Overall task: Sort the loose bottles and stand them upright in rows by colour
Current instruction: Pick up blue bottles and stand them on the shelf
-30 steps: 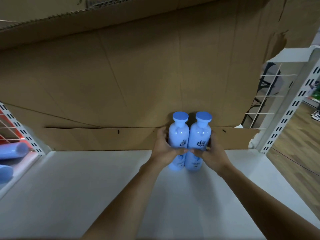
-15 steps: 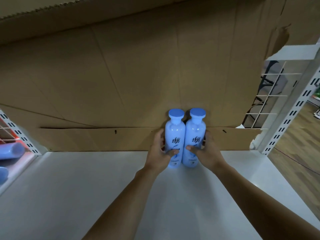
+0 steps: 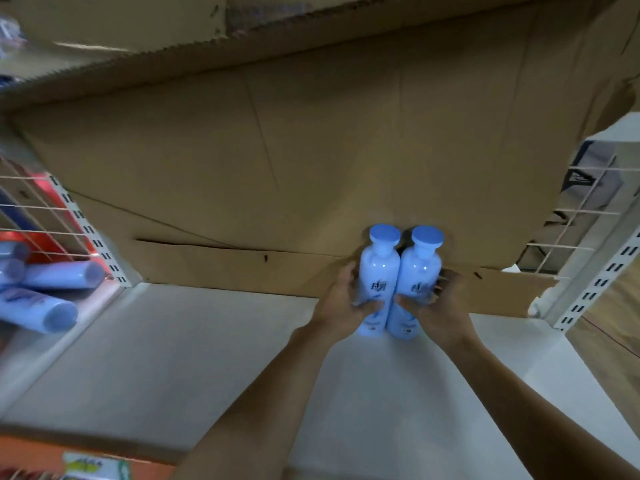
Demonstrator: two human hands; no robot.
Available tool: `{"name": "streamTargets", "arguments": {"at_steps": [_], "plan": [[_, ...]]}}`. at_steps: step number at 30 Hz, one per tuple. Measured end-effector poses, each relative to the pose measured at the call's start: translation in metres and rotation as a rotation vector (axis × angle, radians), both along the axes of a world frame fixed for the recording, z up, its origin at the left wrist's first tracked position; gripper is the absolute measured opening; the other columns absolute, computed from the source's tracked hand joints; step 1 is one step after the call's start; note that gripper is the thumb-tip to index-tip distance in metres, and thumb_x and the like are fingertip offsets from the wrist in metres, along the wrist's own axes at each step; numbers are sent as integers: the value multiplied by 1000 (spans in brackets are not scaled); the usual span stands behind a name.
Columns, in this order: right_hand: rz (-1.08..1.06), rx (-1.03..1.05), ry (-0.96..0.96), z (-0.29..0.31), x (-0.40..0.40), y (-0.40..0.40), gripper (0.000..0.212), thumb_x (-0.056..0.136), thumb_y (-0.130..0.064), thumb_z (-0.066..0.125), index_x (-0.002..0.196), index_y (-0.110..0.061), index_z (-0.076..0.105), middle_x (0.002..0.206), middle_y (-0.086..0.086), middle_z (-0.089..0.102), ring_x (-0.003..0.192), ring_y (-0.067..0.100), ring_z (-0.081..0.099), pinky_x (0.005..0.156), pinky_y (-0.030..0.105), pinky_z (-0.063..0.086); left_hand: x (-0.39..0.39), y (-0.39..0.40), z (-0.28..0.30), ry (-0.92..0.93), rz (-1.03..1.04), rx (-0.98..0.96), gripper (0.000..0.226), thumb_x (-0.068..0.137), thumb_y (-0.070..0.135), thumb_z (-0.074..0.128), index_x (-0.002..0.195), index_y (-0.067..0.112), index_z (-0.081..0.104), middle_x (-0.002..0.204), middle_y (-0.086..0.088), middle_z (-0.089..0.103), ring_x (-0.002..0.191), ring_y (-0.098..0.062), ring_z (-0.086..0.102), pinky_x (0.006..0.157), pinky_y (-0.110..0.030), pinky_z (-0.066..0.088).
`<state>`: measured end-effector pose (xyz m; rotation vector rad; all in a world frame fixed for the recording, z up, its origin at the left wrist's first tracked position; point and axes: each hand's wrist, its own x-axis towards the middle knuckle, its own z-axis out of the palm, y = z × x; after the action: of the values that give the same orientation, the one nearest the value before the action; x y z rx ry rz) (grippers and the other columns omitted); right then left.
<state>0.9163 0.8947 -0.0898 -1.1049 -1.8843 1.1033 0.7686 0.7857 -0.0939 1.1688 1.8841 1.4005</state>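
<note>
1. One big sheet of brown cardboard [image 3: 311, 161] covers the whole back of the white shelf [image 3: 194, 358].
2. Two blue bottles stand upright and touching at the shelf's back edge, toward its right corner: the left bottle [image 3: 375, 271] and the right bottle [image 3: 417, 275], caps on.
3. My left hand [image 3: 341, 306] curls around the left bottle; my right hand [image 3: 440, 308] wraps the right bottle.
4. Several loose bottles [image 3: 41, 292] lie on their sides beyond the shelf's left edge.

Two bare, sleeveless forearms [image 3: 277, 393]
</note>
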Motion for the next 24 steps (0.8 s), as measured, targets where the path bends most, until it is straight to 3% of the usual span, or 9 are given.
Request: {"name": "streamTargets", "arguments": {"at_steps": [1,3,5,8,11,13,15,20,24], "plan": [[-63,102,-29,4,0,-3,68,55,-41,81,106,-6,54,105,12,62,99,28,60,82,40,52,-3,-4,8,20,40,-2,75,77,25,79,139,23,36,119,14,54,107,-2,53,91,-15,44],[-167,345,-25,24,-2,-18,56,63,-36,75,97,3,53,98,19,58,98,39,52,83,36,39,-11,-16,23,38,138,1,67,79,31,75,136,23,42,117,10,56,105,-6,55,96,-25,45],[-128,471,20,48,-8,-44,42,73,-33,64,93,3,53,92,17,54,94,35,49,78,28,30,-20,-37,39,84,226,-24,52,86,30,69,132,23,47,112,9,54,104,-10,56,94,-25,45],[75,469,104,63,-38,-90,31,79,-29,54,101,-7,55,96,3,53,93,25,50,81,25,34,-41,-83,55,246,325,-96,42,91,36,60,130,23,50,125,4,56,115,-18,53,98,-34,45],[254,425,15,58,-88,-133,47,77,-41,47,112,-13,60,107,6,62,100,27,56,87,29,40,-75,-143,59,376,448,-122,31,93,34,53,124,29,54,122,6,60,115,-18,54,95,-36,47],[373,338,-57,55,-125,-170,49,83,-40,54,126,-16,55,123,4,59,112,23,55,96,30,38,-103,-192,58,429,537,-110,27,94,27,53,120,28,59,117,5,64,110,-19,58,93,-36,48],[462,288,-67,52,-161,-213,49,88,-38,59,130,-14,52,124,-1,57,115,15,53,100,27,37,-132,-249,58,493,659,-106,27,92,23,55,117,24,64,113,-1,68,106,-25,61,93,-36,48],[652,329,-108,45,-248,-318,52,89,-41,56,134,-17,48,140,2,49,131,19,43,105,28,32,-201,-387,59,519,826,-297,33,90,32,48,118,21,64,116,-10,67,111,-34,57,89,-40,47],[766,297,-88,55,-319,-396,48,89,-34,58,130,-10,50,133,10,55,118,22,51,96,29,38,-247,-484,58,461,934,-348,39,89,36,46,125,24,57,126,-4,61,119,-30,52,99,-44,43]]}}
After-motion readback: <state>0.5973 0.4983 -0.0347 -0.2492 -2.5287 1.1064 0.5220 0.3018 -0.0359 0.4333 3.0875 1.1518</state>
